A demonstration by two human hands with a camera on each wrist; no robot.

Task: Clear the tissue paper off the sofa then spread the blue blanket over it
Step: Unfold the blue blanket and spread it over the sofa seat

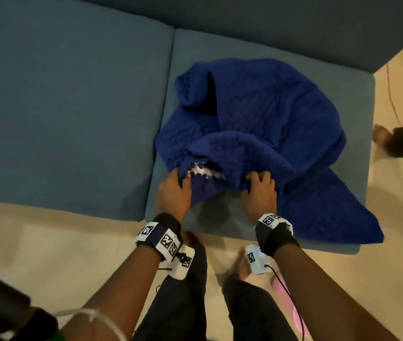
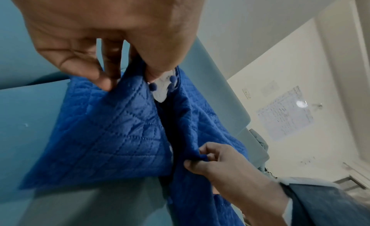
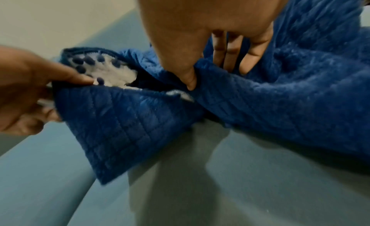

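I look down at a sofa point(image 1: 72, 107). It is grey-blue, with two flat seat pads side by side and a thin gap between them. The blanket point(image 1: 257, 114) lies in a bunched heap on the right pad. It is deep blue, with stitched lines, and one corner hangs over the front edge of the pad.

My left hand point(image 1: 173, 190) pinches the near edge of the blanket. In the left wrist view its thumb and fingers point(image 2: 100, 77) hold the cloth by a white patch with small blue bobbles. My right hand point(image 1: 260, 190) grips a fold just beside it; its thumb and fingers point(image 3: 228, 55) are curled into the cloth. The two hands are near each other, at the front of the right pad. I see white bits at the blanket's edge, but I cannot tell if they are tissue paper or lining.

The floor point(image 1: 60, 254) is pale and shiny. My legs and bare feet stand on it by the sofa. A thin red cord point(image 1: 392, 99) runs on the floor at the right. The wall point(image 2: 260, 31) is cream, with a sheet of paper point(image 2: 284, 113) on it.
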